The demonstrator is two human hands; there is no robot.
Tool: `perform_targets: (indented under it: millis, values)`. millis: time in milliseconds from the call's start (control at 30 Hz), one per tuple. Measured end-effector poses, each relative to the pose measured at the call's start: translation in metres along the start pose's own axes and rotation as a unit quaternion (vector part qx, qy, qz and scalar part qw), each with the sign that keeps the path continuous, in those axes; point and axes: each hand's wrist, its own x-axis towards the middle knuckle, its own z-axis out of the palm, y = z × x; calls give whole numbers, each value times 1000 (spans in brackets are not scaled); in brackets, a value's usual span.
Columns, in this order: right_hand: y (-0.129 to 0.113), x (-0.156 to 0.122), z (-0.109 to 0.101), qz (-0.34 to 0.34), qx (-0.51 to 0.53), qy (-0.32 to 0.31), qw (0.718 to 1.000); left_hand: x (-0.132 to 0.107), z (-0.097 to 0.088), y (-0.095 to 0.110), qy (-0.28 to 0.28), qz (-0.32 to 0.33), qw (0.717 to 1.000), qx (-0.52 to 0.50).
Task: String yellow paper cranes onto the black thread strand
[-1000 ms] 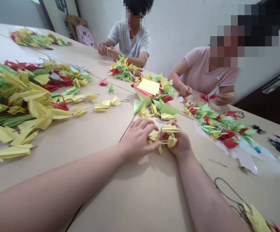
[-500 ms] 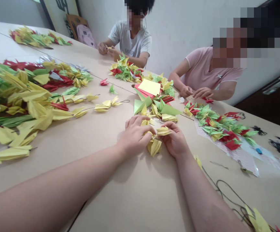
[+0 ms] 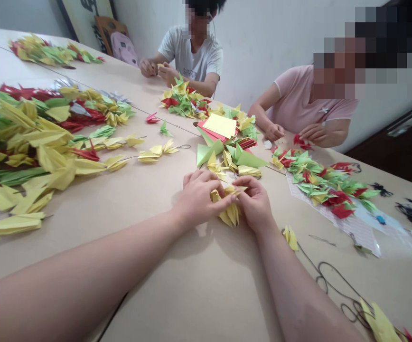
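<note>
My left hand (image 3: 198,197) and my right hand (image 3: 254,203) meet over a small bunch of yellow folded paper cranes (image 3: 228,211) on the tan table (image 3: 149,247). Both hands have their fingers curled and pinched on this bunch, the left from the left side, the right from the right. A single yellow crane (image 3: 290,237) lies on the table just right of my right wrist, on a dark string (image 3: 329,278).
Strings of yellow, green and red cranes (image 3: 38,142) cover the left of the table. A stack of square paper sheets (image 3: 219,127) and loose cranes lie beyond my hands. Two seated people fold paper at the far edge, with a green and red crane pile (image 3: 320,183) before one.
My hands have drawn the yellow bunch together and shifted slightly away from me. A yellow crane now shows on the table beside my right wrist. The person in pink has moved both hands.
</note>
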Motion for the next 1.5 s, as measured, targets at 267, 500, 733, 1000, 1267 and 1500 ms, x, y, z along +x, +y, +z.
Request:
perform_targets:
  millis: [267, 500, 733, 1000, 1267, 1500]
  values:
    - [-1, 0, 0, 15, 9, -20, 1000, 1, 1, -3, -12, -16, 1000, 0]
    - [0, -1, -3, 17, 16, -29, 999, 2, 1, -3, -20, -32, 999, 0]
    - [2, 0, -3, 15, 45, -32, 998, 3, 0, -3, -21, -25, 999, 3]
    - [3, 0, -4, 21, 60, -32, 997, 3, 3, -4, -13, -44, 999, 5]
    - [1, 0, -3, 37, 67, -39, 996, 5, 1, -5, -28, -39, 999, -14]
    - [0, -1, -4, 37, 48, -41, 997, 7, 1, -6, -23, -41, 998, -42]
